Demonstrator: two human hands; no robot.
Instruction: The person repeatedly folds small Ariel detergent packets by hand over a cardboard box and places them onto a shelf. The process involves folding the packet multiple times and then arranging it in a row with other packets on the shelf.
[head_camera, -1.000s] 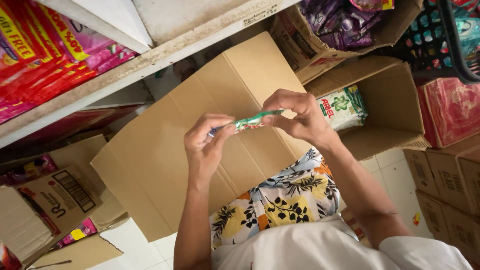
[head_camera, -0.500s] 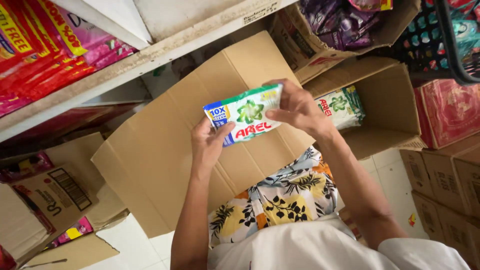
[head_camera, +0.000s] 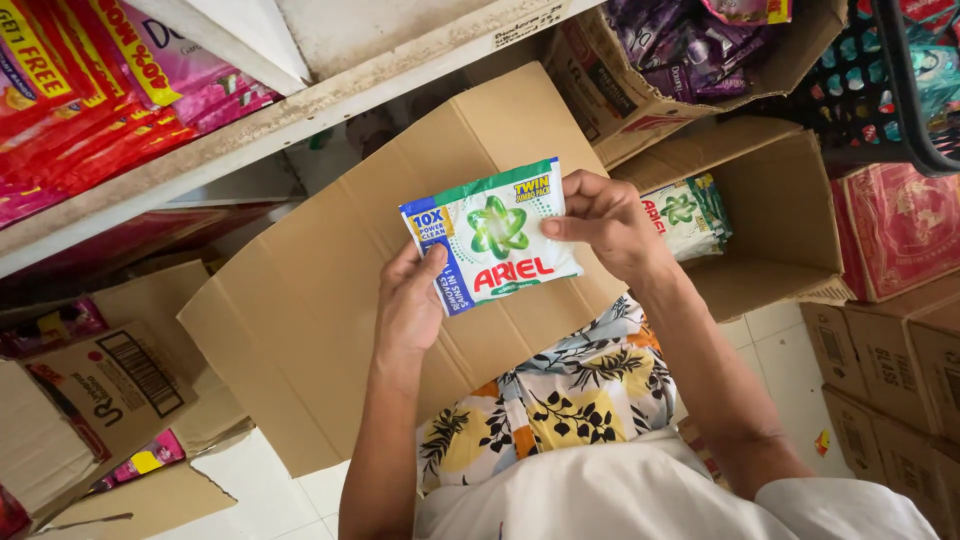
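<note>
A flat white, green and blue detergent sachet (head_camera: 492, 235) faces me, held in front of a big cardboard flap (head_camera: 300, 330). My left hand (head_camera: 412, 300) grips its lower left edge with the thumb on the front. My right hand (head_camera: 603, 222) pinches its right edge between thumb and fingers. More sachets of the same kind (head_camera: 690, 212) lie in an open cardboard box (head_camera: 780, 230) just right of my right hand.
A shelf edge (head_camera: 300, 110) runs across the top left, with red and pink packets (head_camera: 90, 80) above it. A box of purple packets (head_camera: 680, 50) sits at top right, next to a dark basket (head_camera: 900, 90). Closed cartons (head_camera: 890, 360) are stacked at right. White floor tiles show below.
The sachet was edge-on and stretched between both hands; it has since been turned flat so its front faces me, and it sits slightly lower now.
</note>
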